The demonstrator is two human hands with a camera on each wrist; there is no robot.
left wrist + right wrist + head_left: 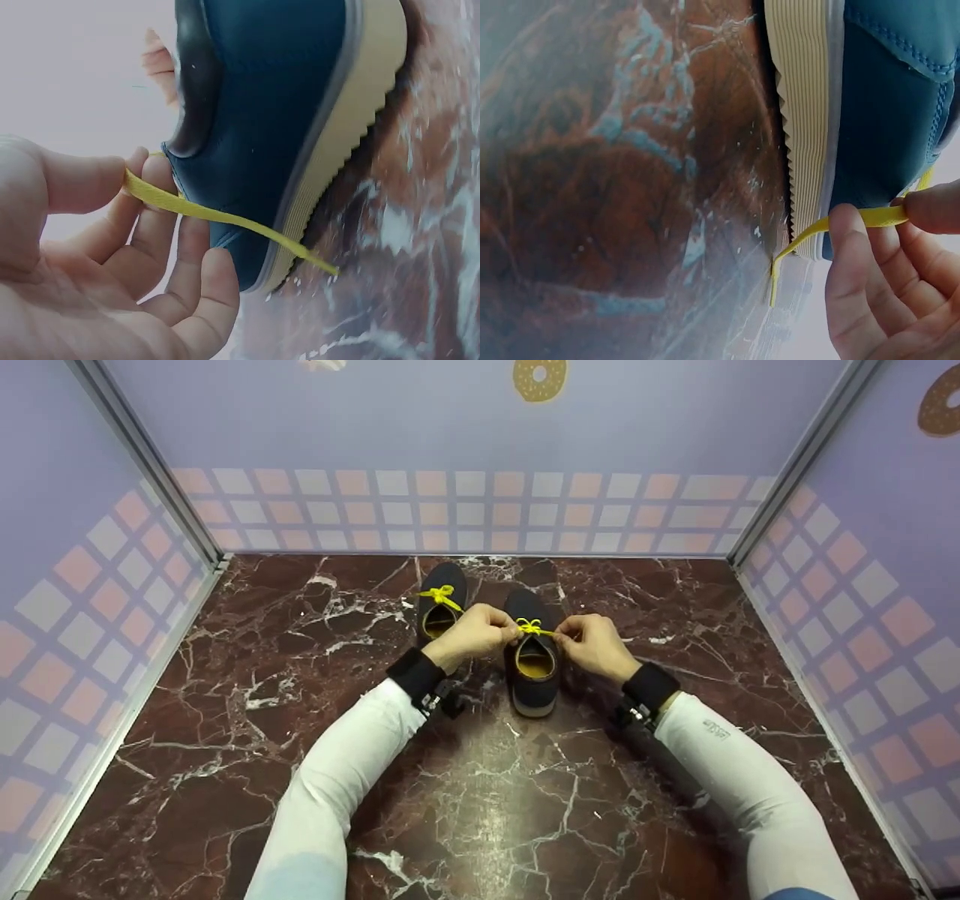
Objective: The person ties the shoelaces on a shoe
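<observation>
A dark shoe [536, 697] with a pale ridged sole stands on the floor between the two hands. Its yellow shoelace [529, 627] forms a small bow over the tongue. On the shoe's left side, the left hand [474, 634] pinches one part of the lace between thumb and fingers; in the left wrist view a loose lace end [247, 223] hangs past the fingers. From the other side, the right hand [596, 646] pinches the lace too, and its tail [802, 236] droops beside the sole in the right wrist view.
A second dark shoe [445, 577] with a tied yellow bow [441, 596] stands to the left, partly behind the left hand. The floor [480, 795] is dark red marbled stone. Lilac panels with a checked band [470, 510] enclose it at the back and both sides.
</observation>
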